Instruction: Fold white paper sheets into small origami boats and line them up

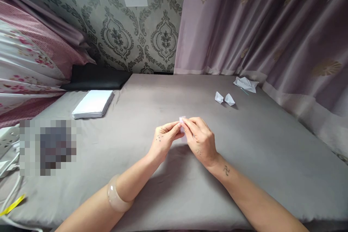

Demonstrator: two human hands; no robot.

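Observation:
A small piece of folded white paper is pinched between both hands above the middle of the grey-covered table. My left hand grips its left side with thumb and fingertips. My right hand closes on its right side, and the fingers of both hands meet around it. Most of the paper is hidden behind the fingers, so its full shape does not show. Farther back on the right, two small folded paper pieces stand side by side on the cloth, apart from my hands.
A stack of white paper lies at the left, before a black item. Crumpled white paper rests at the back right near the curtain. A power strip, white cables and a yellow strip line the left edge.

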